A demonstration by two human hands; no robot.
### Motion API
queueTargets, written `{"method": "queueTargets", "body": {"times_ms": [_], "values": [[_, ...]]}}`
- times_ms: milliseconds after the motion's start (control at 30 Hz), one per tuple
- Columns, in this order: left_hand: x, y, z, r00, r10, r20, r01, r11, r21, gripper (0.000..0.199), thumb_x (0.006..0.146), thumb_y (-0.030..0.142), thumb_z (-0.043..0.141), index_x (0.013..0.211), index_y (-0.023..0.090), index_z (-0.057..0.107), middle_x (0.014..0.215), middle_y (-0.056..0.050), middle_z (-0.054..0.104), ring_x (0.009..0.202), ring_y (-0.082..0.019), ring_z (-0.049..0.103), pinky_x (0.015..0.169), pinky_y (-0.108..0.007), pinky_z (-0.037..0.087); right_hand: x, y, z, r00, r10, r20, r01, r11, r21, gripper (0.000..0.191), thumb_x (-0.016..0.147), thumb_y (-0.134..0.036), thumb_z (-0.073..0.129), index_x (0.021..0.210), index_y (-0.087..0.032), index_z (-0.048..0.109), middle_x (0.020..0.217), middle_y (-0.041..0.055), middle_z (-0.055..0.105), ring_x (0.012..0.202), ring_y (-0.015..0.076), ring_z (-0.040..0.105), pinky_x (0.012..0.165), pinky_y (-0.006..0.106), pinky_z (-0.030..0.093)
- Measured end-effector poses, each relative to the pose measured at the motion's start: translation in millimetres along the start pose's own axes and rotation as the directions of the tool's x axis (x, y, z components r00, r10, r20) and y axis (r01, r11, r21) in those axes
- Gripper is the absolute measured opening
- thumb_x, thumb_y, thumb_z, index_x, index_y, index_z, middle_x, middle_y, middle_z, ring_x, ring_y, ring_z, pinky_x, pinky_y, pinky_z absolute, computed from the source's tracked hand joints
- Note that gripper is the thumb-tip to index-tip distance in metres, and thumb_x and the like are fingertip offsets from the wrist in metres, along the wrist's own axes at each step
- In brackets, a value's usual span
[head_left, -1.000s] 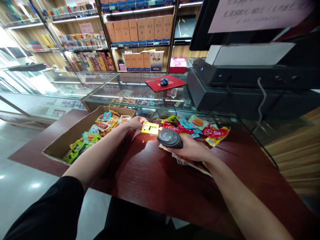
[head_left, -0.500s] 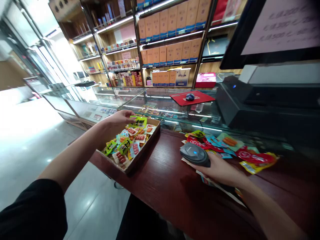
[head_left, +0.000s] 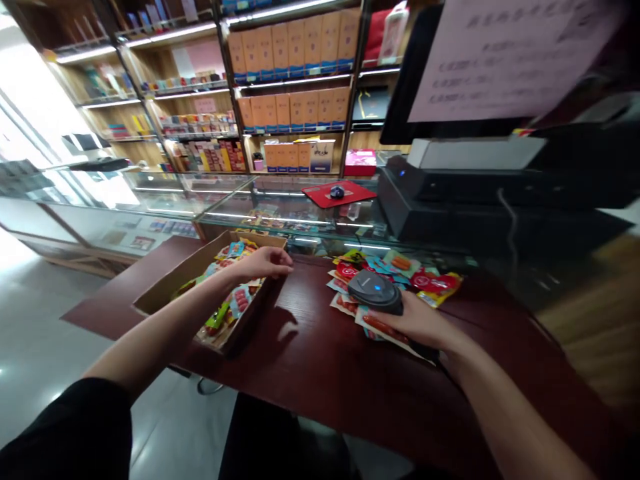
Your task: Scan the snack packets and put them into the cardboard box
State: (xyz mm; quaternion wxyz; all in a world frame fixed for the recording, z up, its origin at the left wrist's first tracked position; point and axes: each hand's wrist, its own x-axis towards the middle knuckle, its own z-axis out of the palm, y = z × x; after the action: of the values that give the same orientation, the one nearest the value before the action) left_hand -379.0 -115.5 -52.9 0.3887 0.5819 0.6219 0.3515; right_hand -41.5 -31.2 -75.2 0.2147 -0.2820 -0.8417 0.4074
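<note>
Head view: compared with half a second ago, my left hand (head_left: 273, 263) is hovering farther right by the carton (head_left: 167, 291), curling narrowly, whether around anything I can't tell; my right hand (head_left: 423, 320) is gripping the dark grey, blue-lit scanner (head_left: 367, 288) over sausage packets (head_left: 383, 326), head pointing left, long axis slanting down-right

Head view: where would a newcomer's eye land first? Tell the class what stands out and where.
Probably on the dark handheld barcode scanner, held in the right hand above bright sausage packets on the reddish-brown tabletop. Next might come the open cardboard box of packets at left, the left hand over it. Behind, orange boxes line lit shelves.
</note>
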Motion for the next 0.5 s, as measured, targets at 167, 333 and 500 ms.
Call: {"method": "queueTargets", "body": {"times_ms": [167,333,500], "values": [[60,-3,73.7,0.972,0.151,0.181,-0.176,0.976,0.13,0.026,0.07,0.036,0.071,0.084,0.015,0.064,0.072,-0.001,0.065,0.062,-0.012,0.058,0.058,-0.022,0.045,-40,-8,-12,0.983,0.186,-0.007,-0.185,0.981,0.054,0.047,0.075,-0.044,0.07,0.115,-0.018,0.064,0.09,0.0067,0.074,0.079,0.0255,0.07,0.072,0.037,0.058],[75,11,126.4,0.869,0.336,0.363,-0.478,0.758,0.444,0.036,0.068,0.033,0.073,0.1,0.016,0.067,0.094,-0.006,0.069,0.085,-0.019,0.063,0.074,-0.027,0.047,-79,-11,-14,0.943,0.329,-0.054,-0.323,0.941,0.096,0.046,0.079,-0.045,0.068,0.113,-0.015,0.058,0.057,-0.0015,0.062,0.045,0.0145,0.057,0.042,0.023,0.045],[73,15,165.1,0.662,0.477,0.578,-0.749,0.454,0.483,0.065,0.066,0.043,0.077,0.123,0.019,0.06,0.119,-0.011,0.059,0.106,-0.025,0.056,0.089,-0.032,0.044,-103,-16,-11,0.9,0.425,-0.096,-0.413,0.902,0.128,0.044,0.08,-0.041,0.067,0.113,-0.015,0.055,0.053,-0.0035,0.058,0.044,0.0129,0.055,0.041,0.021,0.043]]}}
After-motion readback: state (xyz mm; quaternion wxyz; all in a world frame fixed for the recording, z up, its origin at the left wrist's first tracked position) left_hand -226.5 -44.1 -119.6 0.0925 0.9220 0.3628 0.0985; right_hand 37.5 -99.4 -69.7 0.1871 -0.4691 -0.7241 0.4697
